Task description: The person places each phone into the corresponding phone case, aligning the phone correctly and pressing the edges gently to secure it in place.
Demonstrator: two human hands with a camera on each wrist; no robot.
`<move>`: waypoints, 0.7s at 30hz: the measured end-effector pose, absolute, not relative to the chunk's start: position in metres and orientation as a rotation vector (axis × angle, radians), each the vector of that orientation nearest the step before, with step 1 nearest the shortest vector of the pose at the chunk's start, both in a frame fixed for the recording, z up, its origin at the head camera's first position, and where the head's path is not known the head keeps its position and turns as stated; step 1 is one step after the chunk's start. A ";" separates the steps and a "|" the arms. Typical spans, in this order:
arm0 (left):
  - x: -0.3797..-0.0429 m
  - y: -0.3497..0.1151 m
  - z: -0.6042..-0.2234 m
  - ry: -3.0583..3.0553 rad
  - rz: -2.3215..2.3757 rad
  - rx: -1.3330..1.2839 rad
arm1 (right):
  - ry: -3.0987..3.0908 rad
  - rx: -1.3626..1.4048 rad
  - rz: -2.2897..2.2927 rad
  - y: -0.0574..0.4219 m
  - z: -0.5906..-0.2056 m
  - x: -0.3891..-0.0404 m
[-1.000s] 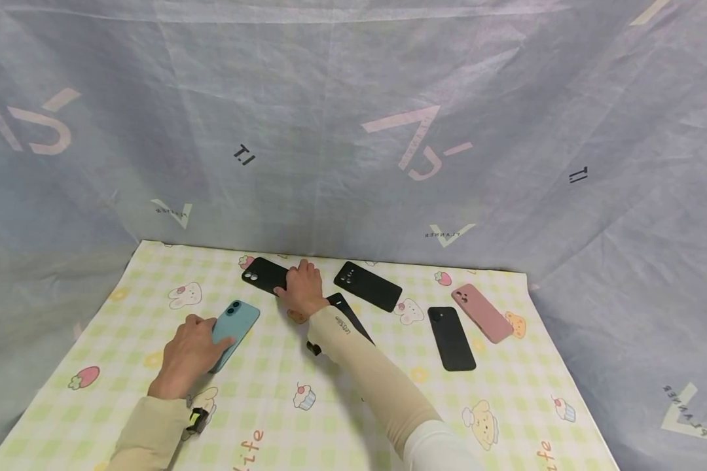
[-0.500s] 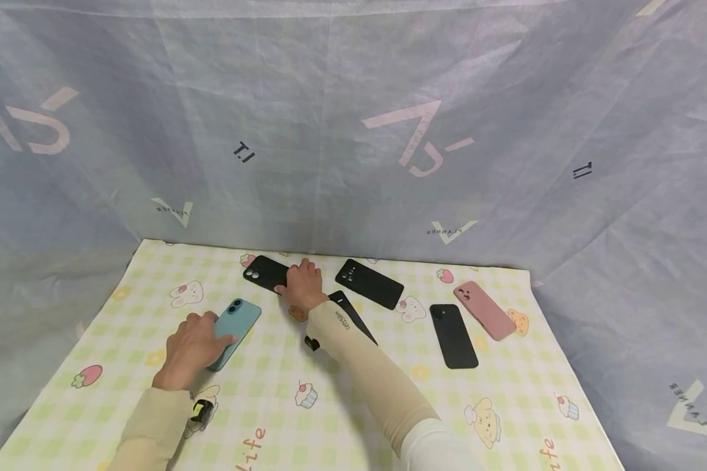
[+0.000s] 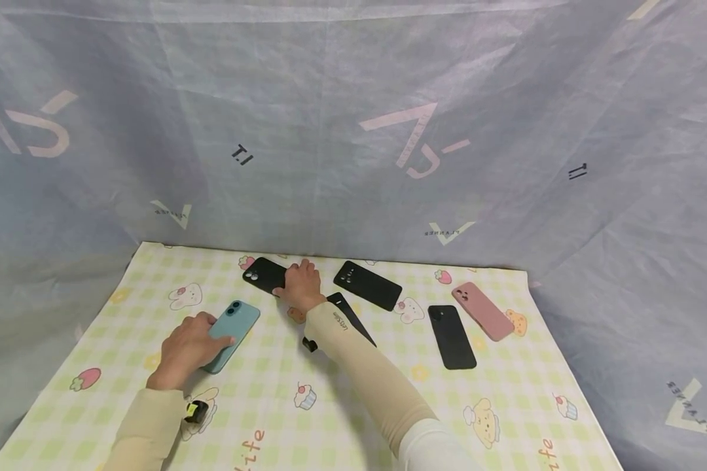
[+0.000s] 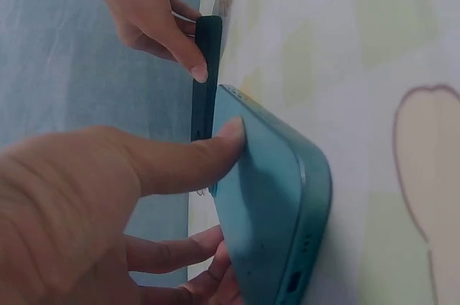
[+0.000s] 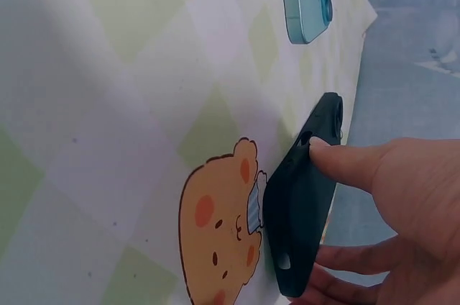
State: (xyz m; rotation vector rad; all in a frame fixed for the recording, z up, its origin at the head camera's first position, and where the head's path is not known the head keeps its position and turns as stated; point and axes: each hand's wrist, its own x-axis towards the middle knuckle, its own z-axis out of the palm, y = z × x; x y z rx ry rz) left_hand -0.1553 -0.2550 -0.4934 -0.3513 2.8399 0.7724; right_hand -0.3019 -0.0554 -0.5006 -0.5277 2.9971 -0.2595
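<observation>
A teal smartphone (image 3: 239,325) lies back up at the left of the table, twin lenses toward the far side. My left hand (image 3: 187,348) holds it by its edges, the thumb on the near right side and the other fingers on the left, as the left wrist view shows. At the back, a black phone case (image 3: 265,275) with camera holes is gripped by my right hand (image 3: 302,286). In the right wrist view the thumb presses the side of this case (image 5: 302,201), while the fingers are on its other side, partly hidden.
Right of my hand lies another black case (image 3: 368,286); my forearm partly covers a dark case (image 3: 349,314). Farther right are a black case or phone (image 3: 452,337) and a pink case (image 3: 483,311). A checked cloth (image 3: 306,432) covers the table, with grey fabric (image 3: 306,131) hanging behind.
</observation>
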 end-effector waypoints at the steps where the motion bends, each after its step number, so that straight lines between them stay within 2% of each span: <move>1: -0.155 -0.256 -0.494 2.841 0.784 -0.348 | 2.997 -0.526 -0.261 -0.056 -0.501 -0.302; 21: -0.164 -0.263 -0.492 2.864 0.775 -0.264 | 2.980 -0.540 -0.290 -0.057 -0.498 -0.299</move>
